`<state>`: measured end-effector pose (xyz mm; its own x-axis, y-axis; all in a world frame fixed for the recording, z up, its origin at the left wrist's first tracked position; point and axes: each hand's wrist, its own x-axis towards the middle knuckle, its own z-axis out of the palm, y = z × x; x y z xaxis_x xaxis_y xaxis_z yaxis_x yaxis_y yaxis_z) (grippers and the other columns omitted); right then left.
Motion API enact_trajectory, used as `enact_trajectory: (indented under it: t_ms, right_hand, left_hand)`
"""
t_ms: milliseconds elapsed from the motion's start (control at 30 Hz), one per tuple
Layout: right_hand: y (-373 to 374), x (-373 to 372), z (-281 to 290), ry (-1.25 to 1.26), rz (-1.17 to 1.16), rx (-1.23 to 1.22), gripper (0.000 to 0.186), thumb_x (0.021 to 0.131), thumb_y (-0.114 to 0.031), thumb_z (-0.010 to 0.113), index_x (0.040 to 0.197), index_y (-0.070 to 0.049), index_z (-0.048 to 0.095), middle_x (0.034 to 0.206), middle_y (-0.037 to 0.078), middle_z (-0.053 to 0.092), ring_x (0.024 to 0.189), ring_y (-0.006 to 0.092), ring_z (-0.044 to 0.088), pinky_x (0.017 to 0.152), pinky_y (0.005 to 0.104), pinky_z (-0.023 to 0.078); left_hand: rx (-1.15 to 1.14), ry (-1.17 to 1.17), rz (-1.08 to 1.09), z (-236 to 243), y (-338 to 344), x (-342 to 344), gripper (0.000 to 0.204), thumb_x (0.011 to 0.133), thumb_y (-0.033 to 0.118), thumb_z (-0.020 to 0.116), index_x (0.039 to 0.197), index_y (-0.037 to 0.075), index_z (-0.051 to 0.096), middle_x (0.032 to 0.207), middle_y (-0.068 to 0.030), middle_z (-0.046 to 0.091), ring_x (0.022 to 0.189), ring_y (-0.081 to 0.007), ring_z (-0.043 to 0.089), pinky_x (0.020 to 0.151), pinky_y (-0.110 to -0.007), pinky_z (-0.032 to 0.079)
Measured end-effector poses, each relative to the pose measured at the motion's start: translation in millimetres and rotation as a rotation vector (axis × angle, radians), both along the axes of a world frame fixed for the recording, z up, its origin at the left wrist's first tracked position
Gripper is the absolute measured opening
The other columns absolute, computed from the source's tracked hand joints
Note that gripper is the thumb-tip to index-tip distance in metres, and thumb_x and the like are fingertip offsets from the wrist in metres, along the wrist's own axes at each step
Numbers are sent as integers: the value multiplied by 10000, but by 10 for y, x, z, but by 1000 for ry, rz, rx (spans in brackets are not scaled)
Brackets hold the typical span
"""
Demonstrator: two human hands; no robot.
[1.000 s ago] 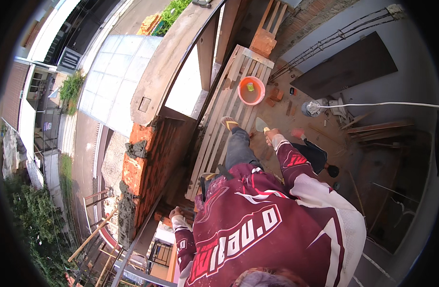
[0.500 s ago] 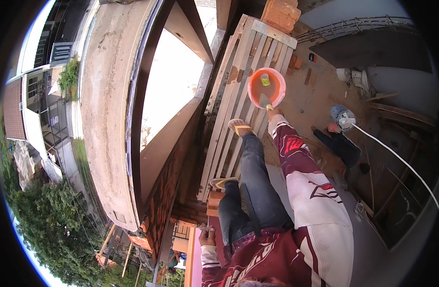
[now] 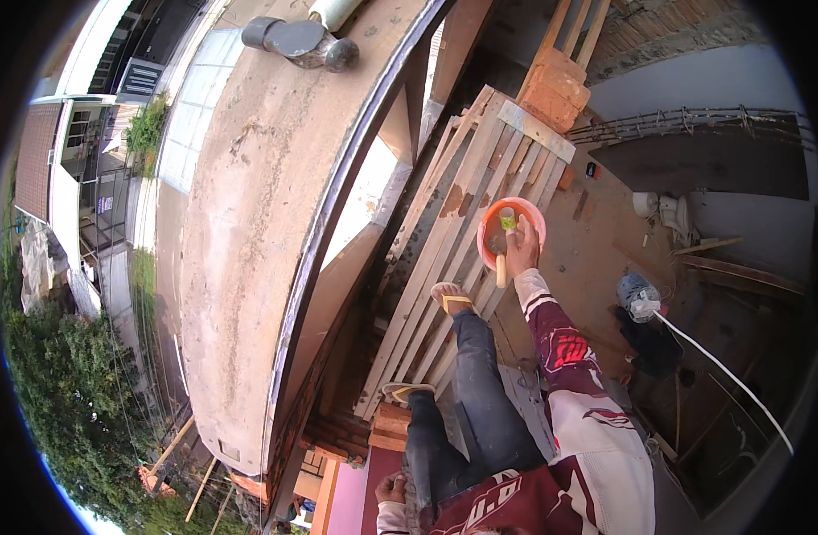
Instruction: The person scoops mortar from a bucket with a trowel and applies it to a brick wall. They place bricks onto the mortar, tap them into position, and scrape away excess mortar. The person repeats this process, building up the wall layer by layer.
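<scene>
Trowel rests in the orange bucket, long axis running approx. near–far, wooden handle pointing near & out over the near rim, blade inside. It's just L of the R grip. Cup, green w/ a pale end, is in the bucket's far part at R grip's fingertips; mouth direction unclear. R grip part-curled, touching cup; can't tell if clenched on it. L grip hangs near, fingers curled, contents unclear. Bucket's on a slatted platform.

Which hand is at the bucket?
The right hand, by the small cup in the pinkish-orange bucket. The left hand is apart from the bucket, much lower in the picture.
</scene>
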<state>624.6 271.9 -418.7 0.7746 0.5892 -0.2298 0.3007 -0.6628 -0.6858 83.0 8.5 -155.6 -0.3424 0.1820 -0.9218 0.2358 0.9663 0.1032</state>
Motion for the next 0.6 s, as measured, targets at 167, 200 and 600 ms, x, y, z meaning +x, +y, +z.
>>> enact_trajectory:
  t_ms: [167,200,600]
  right_hand:
    - [1585,236,2375,-331,355,708,457,940,-133,598,1356,31,505,1250,179,548,1052,256,582,936,399,494]
    - [1888,249,2781,-444,458,737,452,932,-115,600,1349,35,511,1249,182,550,1063,264,581,939,399,492]
    - [3692,484,4135,-1232,1430,-91,419,863,-113,633,1270,-129,535,1262,93,568,1281,316,462,1076,475,306]
  left_hand:
    - [188,-98,92,-137,-132,99,127,909,105,693,954,-12,674,824,-111,721,630,-154,668,550,-260,511]
    - [211,-130,116,-157,-145,122,130,911,103,690,948,-21,674,817,-114,726,608,-140,657,533,-254,495]
    - [192,62,255,-784,-872,431,210,895,179,691,953,-23,685,819,-61,696,736,-141,665,720,-286,544]
